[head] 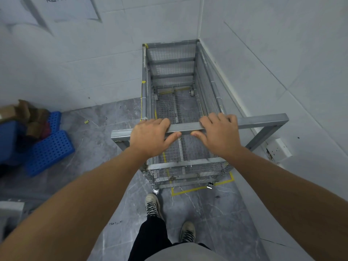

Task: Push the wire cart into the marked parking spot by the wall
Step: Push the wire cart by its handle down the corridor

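Both hands wrap the handle bar (188, 127) to steer: left hand (150, 137) and right hand (216, 135), fingers curled over it. The wire cart (170, 70) sits in the corner, mostly inside the yellow tape lines (190, 190).

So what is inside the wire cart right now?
Nothing shows inside the wire cart: through its mesh bottom you see grey floor and yellow floor tape. The left hand, right hand and handle bar cover part of the near end.
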`<state>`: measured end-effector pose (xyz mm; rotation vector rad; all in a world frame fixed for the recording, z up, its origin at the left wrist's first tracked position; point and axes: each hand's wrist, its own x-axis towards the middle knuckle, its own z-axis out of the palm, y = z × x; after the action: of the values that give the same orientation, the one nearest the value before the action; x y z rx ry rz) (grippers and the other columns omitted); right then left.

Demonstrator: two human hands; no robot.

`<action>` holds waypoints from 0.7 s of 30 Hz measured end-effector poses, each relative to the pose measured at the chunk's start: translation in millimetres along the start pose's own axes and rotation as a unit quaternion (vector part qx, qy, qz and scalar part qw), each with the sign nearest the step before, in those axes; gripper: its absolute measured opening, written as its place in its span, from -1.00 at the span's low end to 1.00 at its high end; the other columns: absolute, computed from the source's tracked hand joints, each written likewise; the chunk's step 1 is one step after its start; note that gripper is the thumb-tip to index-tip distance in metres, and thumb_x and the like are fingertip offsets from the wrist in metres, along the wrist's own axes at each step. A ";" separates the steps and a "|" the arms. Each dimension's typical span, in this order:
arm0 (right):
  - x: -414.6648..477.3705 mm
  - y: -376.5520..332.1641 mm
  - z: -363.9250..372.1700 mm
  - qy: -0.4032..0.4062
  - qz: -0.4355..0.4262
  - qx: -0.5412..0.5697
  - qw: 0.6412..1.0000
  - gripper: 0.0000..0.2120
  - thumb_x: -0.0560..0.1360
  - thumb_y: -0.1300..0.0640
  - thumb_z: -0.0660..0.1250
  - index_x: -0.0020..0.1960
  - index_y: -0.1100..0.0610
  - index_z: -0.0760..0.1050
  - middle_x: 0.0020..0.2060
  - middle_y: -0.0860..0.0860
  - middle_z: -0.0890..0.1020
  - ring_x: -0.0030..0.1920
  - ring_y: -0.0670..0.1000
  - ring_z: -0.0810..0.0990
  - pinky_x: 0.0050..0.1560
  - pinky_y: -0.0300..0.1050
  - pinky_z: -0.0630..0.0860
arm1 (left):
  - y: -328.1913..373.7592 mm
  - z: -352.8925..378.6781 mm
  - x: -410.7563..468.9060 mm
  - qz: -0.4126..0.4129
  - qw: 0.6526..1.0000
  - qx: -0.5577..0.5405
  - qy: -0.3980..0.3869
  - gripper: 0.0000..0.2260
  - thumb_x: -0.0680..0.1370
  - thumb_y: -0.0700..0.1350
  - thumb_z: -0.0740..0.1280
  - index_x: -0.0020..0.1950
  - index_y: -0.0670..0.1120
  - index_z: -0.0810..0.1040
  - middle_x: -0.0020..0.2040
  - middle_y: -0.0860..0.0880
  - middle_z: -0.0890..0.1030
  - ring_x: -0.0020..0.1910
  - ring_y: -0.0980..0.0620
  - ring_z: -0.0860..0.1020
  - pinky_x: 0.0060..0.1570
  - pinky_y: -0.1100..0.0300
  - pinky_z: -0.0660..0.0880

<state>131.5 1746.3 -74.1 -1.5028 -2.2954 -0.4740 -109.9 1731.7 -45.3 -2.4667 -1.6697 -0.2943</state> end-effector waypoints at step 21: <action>1.6 -1.6 1.0 0.007 -0.010 -0.018 1.000 -0.48 0.55 -0.38 0.08 -0.06 0.06 0.48 -0.20 0.00 0.56 -0.18 0.09 0.50 -0.08 0.06 0.32 | -3.6 -2.6 -2.0 -0.022 0.999 -0.021 -0.015 -0.56 0.53 0.38 0.02 -0.18 0.02 0.33 -0.36 0.08 0.43 -0.41 0.02 0.40 -0.29 0.12 0.39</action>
<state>129.3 1747.4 -74.4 -1.4893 -2.3060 -0.5316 -114.2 1730.6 -43.2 -2.4783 -1.7487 -0.3024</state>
